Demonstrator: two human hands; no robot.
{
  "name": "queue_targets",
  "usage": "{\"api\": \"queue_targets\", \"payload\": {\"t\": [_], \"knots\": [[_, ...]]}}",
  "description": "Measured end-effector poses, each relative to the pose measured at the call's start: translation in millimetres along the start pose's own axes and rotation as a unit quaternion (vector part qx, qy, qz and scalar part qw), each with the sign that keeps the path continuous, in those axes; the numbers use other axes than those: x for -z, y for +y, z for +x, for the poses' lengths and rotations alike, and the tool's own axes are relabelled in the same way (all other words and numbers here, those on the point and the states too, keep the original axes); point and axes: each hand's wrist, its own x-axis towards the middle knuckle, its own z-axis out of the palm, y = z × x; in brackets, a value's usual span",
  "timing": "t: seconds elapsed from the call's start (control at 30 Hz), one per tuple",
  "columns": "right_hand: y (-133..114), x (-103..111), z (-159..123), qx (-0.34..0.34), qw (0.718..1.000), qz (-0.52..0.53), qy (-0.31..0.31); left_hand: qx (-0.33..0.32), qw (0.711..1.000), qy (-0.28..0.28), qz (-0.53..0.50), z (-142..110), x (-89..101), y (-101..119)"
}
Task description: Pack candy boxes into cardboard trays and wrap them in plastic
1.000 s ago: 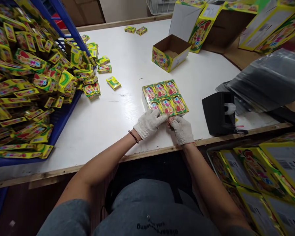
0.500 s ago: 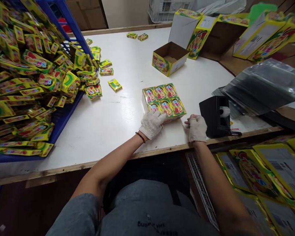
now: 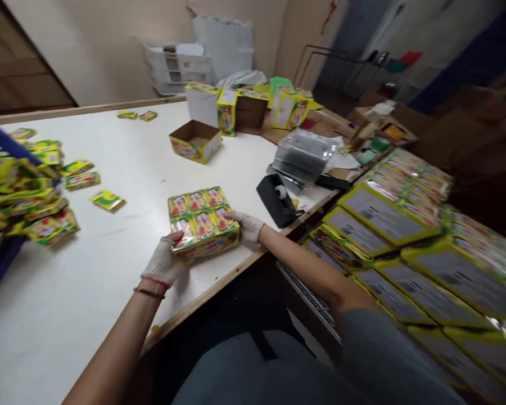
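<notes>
Between my gloved hands is a wrapped block of small yellow-green candy boxes [image 3: 203, 216], with several box fronts showing on top. My left hand [image 3: 165, 260] grips its near left corner, thumb on the top edge. At the right side, my right hand [image 3: 245, 226] holds the block with the thumb over the edge and the other fingers partly hidden. The block is at the front of the white table, and I cannot tell whether it is slightly lifted. A black tape dispenser [image 3: 274, 203] stands to the right of my right hand.
An open display carton [image 3: 196, 143] sits farther back, with other cartons [image 3: 226, 112] behind it. Clear plastic bags [image 3: 306, 152] lie at the right. Loose candy boxes [image 3: 50, 225] spill from a blue crate [image 3: 2, 270] at left. Filled cartons [image 3: 388, 214] are stacked beside the table.
My view has swung right, bringing the stacked cartons into sight. My right hand has moved from beside the tape dispenser onto the block; my left hand has shifted to its left corner.
</notes>
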Motion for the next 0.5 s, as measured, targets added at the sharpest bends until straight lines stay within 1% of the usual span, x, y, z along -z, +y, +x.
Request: {"api": "queue_targets", "payload": {"t": [0.07, 0.1, 0.13, 0.2, 0.27, 0.3, 0.37, 0.4, 0.47, 0.5], "knots": [[-2, 3, -17, 0.029, 0.999, 0.017, -0.014, -0.008, 1.000, -0.006, -0.002, -12, -7.4, 4], [-5, 6, -30, 0.059, 0.998, 0.022, -0.011, -0.033, 0.999, -0.025, 0.001, -19, -13.3, 5], [-10, 10, -45, 0.097, 0.995, 0.025, 0.001, -0.063, 0.996, -0.058, 0.004, -25, -20.5, 6], [-27, 23, -84, 0.173, 0.983, 0.025, 0.049, -0.106, 0.986, -0.129, 0.014, -34, -37.6, 7], [-54, 40, -131, 0.231, 0.966, 0.011, 0.117, -0.115, 0.976, -0.179, 0.041, -35, -54.0, 5], [-69, 51, -156, 0.250, 0.955, -0.003, 0.157, -0.111, 0.973, -0.190, 0.064, -33, -60.2, 2], [-101, 75, -204, 0.299, 0.919, -0.053, 0.250, -0.090, 0.971, -0.190, 0.114, -25, -66.1, -9], [-115, 88, -226, 0.317, 0.894, -0.096, 0.302, -0.076, 0.971, -0.183, 0.136, -20, -65.3, -17], [-139, 119, -263, 0.341, 0.828, -0.192, 0.401, -0.048, 0.972, -0.158, 0.166, -12, -56.5, -34], [-148, 135, -278, 0.347, 0.790, -0.238, 0.447, -0.037, 0.973, -0.145, 0.175, -8, -49.4, -43]]}}
